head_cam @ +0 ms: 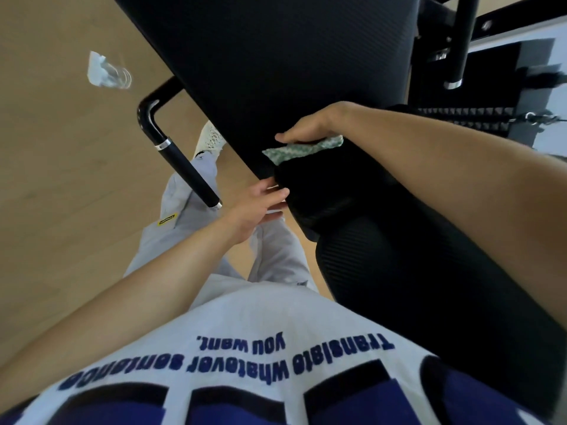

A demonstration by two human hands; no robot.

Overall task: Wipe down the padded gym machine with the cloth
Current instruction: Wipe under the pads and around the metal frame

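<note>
The gym machine's large black padded panel (291, 56) slopes across the upper middle. Below it lie a smaller black pad (331, 191) and a ribbed black cushion (414, 286). My right hand (310, 128) presses a green and white cloth (303, 148) into the gap between the big panel and the smaller pad, fingers closed on the cloth. My left hand (260, 207) touches the left edge of the smaller pad with fingers apart, holding nothing that I can see.
A black handle bar (181, 157) with a chrome ring juts out at the left, close to my left hand. Another black bar (460, 41) hangs at the top right, beside a weight stack (469, 118). A clear plastic item (107, 70) lies on the wooden floor.
</note>
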